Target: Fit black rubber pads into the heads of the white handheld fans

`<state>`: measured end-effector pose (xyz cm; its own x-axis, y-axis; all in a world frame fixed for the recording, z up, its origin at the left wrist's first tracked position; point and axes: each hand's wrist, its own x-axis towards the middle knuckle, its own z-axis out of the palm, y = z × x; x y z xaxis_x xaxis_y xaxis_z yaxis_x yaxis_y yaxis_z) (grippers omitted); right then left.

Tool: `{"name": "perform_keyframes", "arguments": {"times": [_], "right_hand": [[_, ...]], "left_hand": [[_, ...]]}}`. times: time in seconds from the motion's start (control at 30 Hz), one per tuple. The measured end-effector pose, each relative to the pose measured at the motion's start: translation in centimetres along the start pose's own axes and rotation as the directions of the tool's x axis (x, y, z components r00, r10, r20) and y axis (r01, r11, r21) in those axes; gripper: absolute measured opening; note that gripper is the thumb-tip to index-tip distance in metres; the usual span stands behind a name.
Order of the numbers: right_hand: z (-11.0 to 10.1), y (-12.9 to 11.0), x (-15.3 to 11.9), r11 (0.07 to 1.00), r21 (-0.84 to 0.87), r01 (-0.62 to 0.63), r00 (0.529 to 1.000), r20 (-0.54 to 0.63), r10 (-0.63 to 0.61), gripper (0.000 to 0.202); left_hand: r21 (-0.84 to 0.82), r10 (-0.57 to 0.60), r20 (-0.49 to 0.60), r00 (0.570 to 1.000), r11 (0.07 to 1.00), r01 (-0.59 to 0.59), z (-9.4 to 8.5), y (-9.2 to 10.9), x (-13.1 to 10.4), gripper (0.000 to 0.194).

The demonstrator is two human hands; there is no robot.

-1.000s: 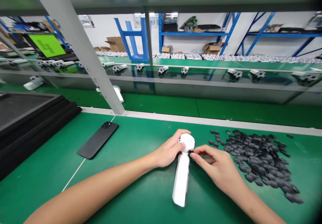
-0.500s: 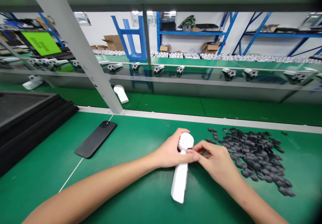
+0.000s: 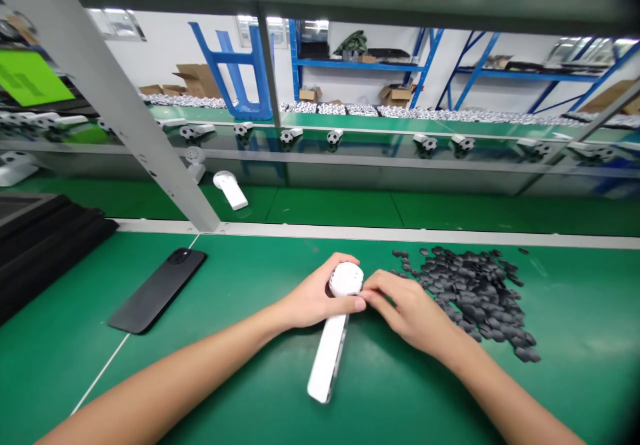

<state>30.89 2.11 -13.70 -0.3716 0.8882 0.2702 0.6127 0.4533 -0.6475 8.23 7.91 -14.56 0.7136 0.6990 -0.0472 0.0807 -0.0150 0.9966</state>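
Observation:
My left hand (image 3: 313, 298) is closed around the round head of a white handheld device (image 3: 327, 358), its thumb across the neck. The device has a ball-like head with small holes and a long flat handle slanting toward me over the green table. My right hand (image 3: 413, 308) is closed in a pinch, thumb and fingertips against the right side of the head. Whatever sits between those fingertips is too small and hidden to make out. Right of that hand lies a heap of small black patches (image 3: 475, 292).
A black phone (image 3: 157, 292) lies on the left of the table, near a black tray-like object (image 3: 45, 252). Beyond the pale table edge (image 3: 310, 233) lies another white device (image 3: 231, 190). A grey post (image 3: 130, 118) rises at left. Several ball-headed devices line a ledge behind.
My view has shifted, so the scene sits farther left. The device's handle slants more, its head slightly turned. A dark bit seen at my right fingertips is now hidden.

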Motion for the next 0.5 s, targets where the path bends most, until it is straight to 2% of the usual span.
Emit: {"name": "perform_keyframes", "arguments": {"times": [0.13,0.23,0.33,0.5], "right_hand": [[-3.7,2.4,-0.4,0.972,-0.172,-0.158,0.985,-0.094,0.144,0.025],[-5.1,4.5,-0.9,0.911,-0.345,-0.224,0.974,-0.078,0.21,0.025],[-5.1,5.6,-1.0,0.884,-0.412,-0.22,0.974,-0.049,0.22,0.027],[-4.0,5.9,-0.7,0.846,-0.502,-0.179,0.981,-0.032,0.189,0.022]], "left_hand": [[-0.081,-0.02,-0.033,0.999,0.997,0.017,-0.5,-0.6,0.3,0.064],[-0.105,-0.043,-0.047,0.998,0.994,0.038,-0.5,-0.7,0.2,0.061],[-0.118,-0.045,-0.071,0.996,0.992,0.036,-0.4,-0.6,0.0,0.061],[-0.116,-0.033,-0.115,0.993,0.993,0.019,-0.5,-0.3,-0.2,0.058]]}}
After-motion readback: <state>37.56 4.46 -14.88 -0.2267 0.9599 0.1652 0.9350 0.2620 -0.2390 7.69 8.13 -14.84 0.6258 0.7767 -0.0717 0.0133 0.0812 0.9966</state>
